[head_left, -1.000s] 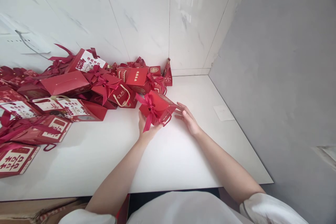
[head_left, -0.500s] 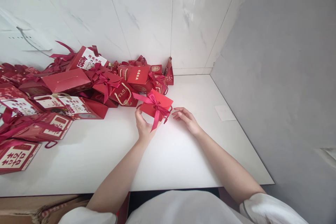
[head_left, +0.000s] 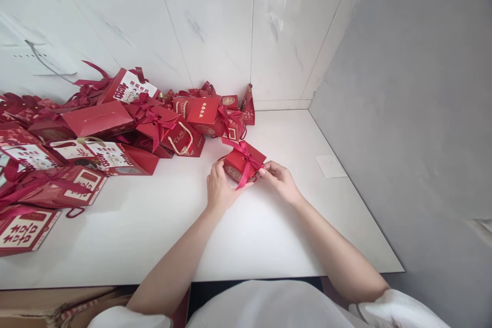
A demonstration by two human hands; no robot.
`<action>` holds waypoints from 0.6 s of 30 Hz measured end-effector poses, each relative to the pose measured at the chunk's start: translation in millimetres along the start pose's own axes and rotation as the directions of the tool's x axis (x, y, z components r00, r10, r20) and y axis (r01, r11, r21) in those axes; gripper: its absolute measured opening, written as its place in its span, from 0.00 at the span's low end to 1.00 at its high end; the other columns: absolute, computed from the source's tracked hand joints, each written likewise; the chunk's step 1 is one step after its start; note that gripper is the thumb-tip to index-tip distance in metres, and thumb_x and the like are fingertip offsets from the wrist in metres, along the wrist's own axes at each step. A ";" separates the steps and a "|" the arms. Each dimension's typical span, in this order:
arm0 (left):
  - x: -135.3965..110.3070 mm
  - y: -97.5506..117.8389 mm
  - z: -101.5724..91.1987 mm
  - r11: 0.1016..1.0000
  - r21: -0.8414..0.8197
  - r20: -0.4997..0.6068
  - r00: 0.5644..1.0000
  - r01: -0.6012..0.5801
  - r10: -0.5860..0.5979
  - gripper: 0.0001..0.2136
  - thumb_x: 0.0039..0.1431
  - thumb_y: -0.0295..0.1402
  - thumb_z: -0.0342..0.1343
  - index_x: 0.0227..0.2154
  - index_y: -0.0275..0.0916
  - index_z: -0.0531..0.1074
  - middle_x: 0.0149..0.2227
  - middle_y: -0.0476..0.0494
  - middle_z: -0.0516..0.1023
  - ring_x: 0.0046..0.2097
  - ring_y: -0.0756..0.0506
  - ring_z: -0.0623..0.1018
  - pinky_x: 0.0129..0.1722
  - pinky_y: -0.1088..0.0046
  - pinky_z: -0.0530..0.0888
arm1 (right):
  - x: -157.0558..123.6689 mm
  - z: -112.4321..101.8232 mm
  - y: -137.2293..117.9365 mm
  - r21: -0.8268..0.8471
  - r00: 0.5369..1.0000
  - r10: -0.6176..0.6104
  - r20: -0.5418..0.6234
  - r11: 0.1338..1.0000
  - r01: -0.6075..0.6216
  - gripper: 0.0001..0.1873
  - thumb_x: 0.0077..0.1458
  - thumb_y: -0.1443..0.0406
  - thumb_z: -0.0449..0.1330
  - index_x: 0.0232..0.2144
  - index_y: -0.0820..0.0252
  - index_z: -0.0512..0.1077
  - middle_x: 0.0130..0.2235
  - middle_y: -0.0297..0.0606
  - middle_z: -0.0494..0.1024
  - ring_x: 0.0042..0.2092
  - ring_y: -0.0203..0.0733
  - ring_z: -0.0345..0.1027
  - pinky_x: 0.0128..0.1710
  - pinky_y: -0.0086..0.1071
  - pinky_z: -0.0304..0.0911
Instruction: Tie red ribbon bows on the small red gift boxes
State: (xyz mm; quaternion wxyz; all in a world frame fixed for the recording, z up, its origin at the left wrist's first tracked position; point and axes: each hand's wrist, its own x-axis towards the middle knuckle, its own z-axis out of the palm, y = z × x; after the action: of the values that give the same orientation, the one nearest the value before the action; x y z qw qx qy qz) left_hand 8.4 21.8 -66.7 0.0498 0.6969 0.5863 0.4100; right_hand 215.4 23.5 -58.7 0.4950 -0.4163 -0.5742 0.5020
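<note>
A small red gift box [head_left: 237,162], tied with a dark pink ribbon bow [head_left: 247,156], is between my hands above the white table. My left hand [head_left: 222,184] wraps its near left side, thumb along the left end and the other fingers partly hidden beneath. The fingers of my right hand [head_left: 280,180] close on the right end of the box, beside a ribbon tail and a thin cord handle. Whether they pinch the ribbon, the cord or the box edge itself I cannot make out. A round gold print shows on the box's front face.
Many red gift boxes [head_left: 98,120] with ribbons and rope handles are piled along the left and back of the table [head_left: 161,236]. A white square of paper [head_left: 329,166] lies at the right. Tiled wall [head_left: 215,20] behind, grey wall [head_left: 415,113] right, cardboard box [head_left: 57,300] below the front edge.
The gift box has moved right and slightly nearer, tilting so its printed front face shows. My right hand, apart from it before, now touches its right end.
</note>
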 end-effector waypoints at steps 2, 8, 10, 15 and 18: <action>-0.6 1.5 -5.4 0.997 0.030 0.084 0.994 -0.076 0.073 0.29 0.45 0.52 0.68 0.44 0.41 0.66 0.43 0.38 0.75 0.44 0.34 0.77 0.40 0.57 0.72 | 1.5 -5.9 -2.5 0.020 0.998 0.030 -0.046 0.999 -0.029 0.18 0.58 0.50 0.63 0.27 0.55 0.70 0.28 0.34 0.75 0.31 0.42 0.67 0.36 0.37 0.63; 2.7 2.4 -24.9 0.965 -0.146 -0.070 0.975 -0.218 0.209 0.15 0.66 0.40 0.48 0.24 0.43 0.61 0.23 0.47 0.67 0.30 0.44 0.70 0.33 0.64 0.68 | 4.1 -28.6 -12.6 0.118 0.987 0.110 0.116 0.985 -0.124 0.18 0.57 0.52 0.63 0.23 0.56 0.69 0.26 0.35 0.75 0.29 0.42 0.69 0.32 0.36 0.64; 4.4 4.0 -27.3 0.955 -0.149 -0.161 0.959 -0.256 0.232 0.08 0.64 0.36 0.53 0.29 0.43 0.65 0.29 0.45 0.71 0.35 0.43 0.73 0.36 0.63 0.70 | 2.8 -31.5 -15.8 0.117 0.976 0.104 0.194 0.985 -0.128 0.19 0.59 0.51 0.61 0.23 0.57 0.71 0.27 0.37 0.75 0.30 0.43 0.71 0.33 0.37 0.65; 7.2 8.9 -26.6 0.951 -0.220 -0.138 0.972 -0.218 0.191 0.15 0.62 0.33 0.58 0.51 0.41 0.68 0.52 0.36 0.74 0.55 0.39 0.74 0.50 0.59 0.73 | 0.4 -26.9 -18.2 0.085 0.989 0.081 0.120 0.992 -0.092 0.21 0.61 0.48 0.60 0.27 0.57 0.69 0.26 0.34 0.74 0.27 0.38 0.68 0.31 0.34 0.65; 8.1 9.5 -25.3 0.944 -0.313 -0.067 0.994 -0.105 0.089 0.12 0.63 0.34 0.57 0.48 0.41 0.70 0.56 0.36 0.71 0.58 0.39 0.72 0.52 0.59 0.72 | 0.1 -21.5 -16.9 0.111 0.996 0.071 0.060 0.991 -0.077 0.18 0.58 0.51 0.65 0.31 0.56 0.66 0.27 0.30 0.72 0.27 0.35 0.65 0.28 0.31 0.63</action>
State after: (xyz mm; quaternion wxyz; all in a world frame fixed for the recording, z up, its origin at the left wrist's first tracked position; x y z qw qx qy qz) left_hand -0.4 15.5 -40.6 0.1255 0.6970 0.4792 0.5185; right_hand 236.9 24.7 -41.9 0.4827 -0.3943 -0.5424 0.5633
